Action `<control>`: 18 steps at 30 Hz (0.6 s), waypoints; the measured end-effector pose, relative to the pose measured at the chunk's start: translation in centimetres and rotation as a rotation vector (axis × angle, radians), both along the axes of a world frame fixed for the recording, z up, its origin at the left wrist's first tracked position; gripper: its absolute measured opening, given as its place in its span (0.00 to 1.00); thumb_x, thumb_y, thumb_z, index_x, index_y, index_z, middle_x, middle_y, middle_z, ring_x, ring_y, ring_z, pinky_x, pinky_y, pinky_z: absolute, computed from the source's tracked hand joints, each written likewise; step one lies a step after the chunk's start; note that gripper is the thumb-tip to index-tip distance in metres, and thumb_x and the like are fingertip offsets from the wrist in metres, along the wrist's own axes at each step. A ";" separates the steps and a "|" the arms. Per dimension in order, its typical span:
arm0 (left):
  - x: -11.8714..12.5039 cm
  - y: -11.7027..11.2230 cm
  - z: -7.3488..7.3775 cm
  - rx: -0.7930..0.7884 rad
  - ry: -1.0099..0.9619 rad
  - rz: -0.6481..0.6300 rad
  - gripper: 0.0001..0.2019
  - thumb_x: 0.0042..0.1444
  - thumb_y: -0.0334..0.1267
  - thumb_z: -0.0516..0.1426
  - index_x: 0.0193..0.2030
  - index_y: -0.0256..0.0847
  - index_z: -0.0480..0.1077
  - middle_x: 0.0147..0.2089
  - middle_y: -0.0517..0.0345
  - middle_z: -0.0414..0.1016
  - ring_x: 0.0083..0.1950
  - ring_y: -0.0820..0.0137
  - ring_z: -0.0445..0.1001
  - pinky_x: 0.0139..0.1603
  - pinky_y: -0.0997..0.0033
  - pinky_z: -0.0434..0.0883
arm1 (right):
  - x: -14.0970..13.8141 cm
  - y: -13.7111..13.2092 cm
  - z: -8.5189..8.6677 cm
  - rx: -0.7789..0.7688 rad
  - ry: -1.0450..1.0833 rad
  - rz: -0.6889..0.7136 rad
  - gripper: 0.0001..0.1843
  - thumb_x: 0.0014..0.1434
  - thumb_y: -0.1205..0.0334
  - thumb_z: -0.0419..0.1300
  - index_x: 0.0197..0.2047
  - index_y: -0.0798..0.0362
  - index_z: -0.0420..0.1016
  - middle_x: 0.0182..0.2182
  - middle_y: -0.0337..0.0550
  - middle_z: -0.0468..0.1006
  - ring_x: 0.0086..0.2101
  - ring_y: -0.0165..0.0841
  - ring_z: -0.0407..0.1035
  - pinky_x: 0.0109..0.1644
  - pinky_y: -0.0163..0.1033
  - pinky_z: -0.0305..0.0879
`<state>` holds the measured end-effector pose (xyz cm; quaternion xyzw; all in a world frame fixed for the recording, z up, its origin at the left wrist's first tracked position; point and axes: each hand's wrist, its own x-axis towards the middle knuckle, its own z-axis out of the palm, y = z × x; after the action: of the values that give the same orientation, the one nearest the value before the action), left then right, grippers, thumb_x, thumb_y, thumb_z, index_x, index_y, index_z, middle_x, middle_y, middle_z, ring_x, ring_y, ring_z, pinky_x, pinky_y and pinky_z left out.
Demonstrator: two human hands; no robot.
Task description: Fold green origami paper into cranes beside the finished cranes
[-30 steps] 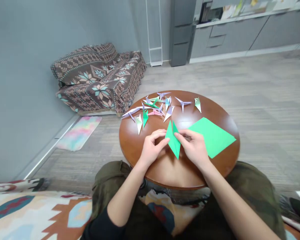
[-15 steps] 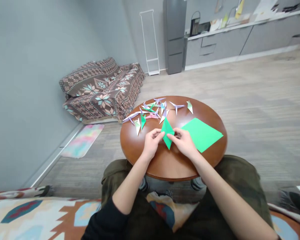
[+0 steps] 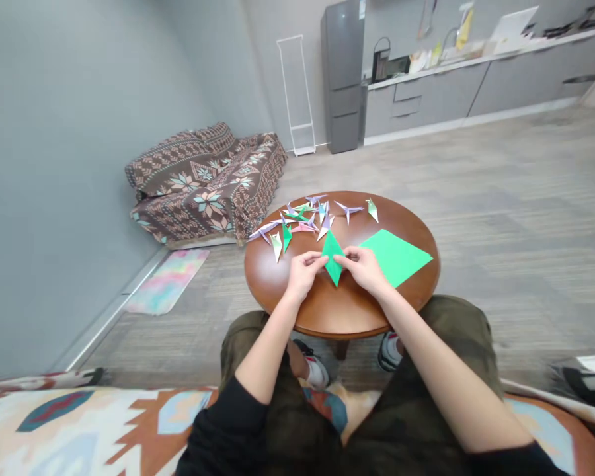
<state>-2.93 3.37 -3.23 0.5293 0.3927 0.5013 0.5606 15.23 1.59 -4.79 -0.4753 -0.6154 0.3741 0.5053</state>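
Note:
A folded green origami paper [image 3: 332, 256], shaped like a narrow diamond, is held just above the front middle of the round table. My left hand [image 3: 304, 272] pinches its left corner between thumb and fingers. On the other side, my right hand [image 3: 363, 267] grips the right corner, its thumb lying on the paper's face. Flat green paper [image 3: 395, 256] lies on the table to the right, partly behind my right hand. Beyond my left hand is a cluster of folded paper birds, among them a green bird [image 3: 286, 235] and a pink bird [image 3: 303, 227].
The brown round table [image 3: 342, 320] stands close before my knees. A purple paper bird [image 3: 348, 210] and a pale green one [image 3: 372, 209] lie toward its far edge. Past it are a covered sofa [image 3: 208, 185], a grey fridge [image 3: 344, 79] and kitchen cabinets [image 3: 436, 92].
Both hands still hold the folded green paper, which now looks slightly narrower and flatter. The whole view has shifted a little, showing more of the shoes under the table.

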 end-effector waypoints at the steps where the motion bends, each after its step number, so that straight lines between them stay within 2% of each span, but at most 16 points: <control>1: 0.0 0.0 0.0 -0.001 -0.004 -0.009 0.23 0.40 0.50 0.75 0.38 0.35 0.82 0.35 0.52 0.85 0.36 0.64 0.82 0.44 0.62 0.79 | 0.1 0.1 -0.2 -0.013 -0.013 0.011 0.16 0.69 0.53 0.64 0.52 0.56 0.78 0.48 0.46 0.81 0.44 0.39 0.77 0.48 0.48 0.77; 3: -0.1 0.1 -0.1 -0.007 -0.011 -0.031 0.23 0.39 0.50 0.76 0.38 0.36 0.82 0.35 0.52 0.85 0.36 0.64 0.82 0.45 0.62 0.79 | 0.2 0.3 -0.5 -0.033 -0.038 0.026 0.20 0.70 0.54 0.63 0.61 0.54 0.74 0.57 0.49 0.77 0.51 0.42 0.76 0.53 0.53 0.77; 4: -0.1 0.1 -0.2 -0.012 -0.012 -0.042 0.23 0.39 0.50 0.76 0.37 0.36 0.82 0.35 0.52 0.85 0.35 0.65 0.82 0.46 0.62 0.79 | 0.2 0.4 -0.6 -0.040 -0.049 0.031 0.21 0.70 0.54 0.63 0.62 0.53 0.73 0.58 0.50 0.76 0.52 0.43 0.75 0.54 0.54 0.76; 8: -0.1 0.5 -0.3 -0.016 -0.008 -0.064 0.22 0.37 0.51 0.76 0.32 0.35 0.81 0.30 0.54 0.83 0.32 0.65 0.80 0.46 0.60 0.78 | 0.1 0.6 -0.7 -0.047 -0.080 0.058 0.21 0.70 0.54 0.63 0.61 0.54 0.74 0.58 0.49 0.76 0.52 0.43 0.76 0.54 0.53 0.76; 12: -0.2 0.6 -0.2 0.015 0.016 -0.057 0.20 0.34 0.47 0.77 0.29 0.35 0.82 0.30 0.54 0.83 0.34 0.65 0.80 0.47 0.62 0.77 | 0.0 0.3 -0.5 -0.038 -0.093 0.099 0.21 0.70 0.54 0.63 0.61 0.54 0.74 0.58 0.49 0.76 0.52 0.44 0.76 0.54 0.53 0.76; 18: -0.4 0.3 -0.4 0.014 0.036 -0.007 0.17 0.42 0.47 0.74 0.33 0.35 0.83 0.31 0.54 0.83 0.33 0.67 0.79 0.46 0.64 0.76 | 0.0 0.1 -0.3 -0.042 -0.070 0.062 0.21 0.70 0.54 0.63 0.61 0.54 0.74 0.58 0.49 0.76 0.52 0.44 0.75 0.54 0.54 0.76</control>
<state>-3.35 3.70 -3.61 0.5435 0.3974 0.4926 0.5513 15.27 1.66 -5.05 -0.4791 -0.6394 0.3855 0.4615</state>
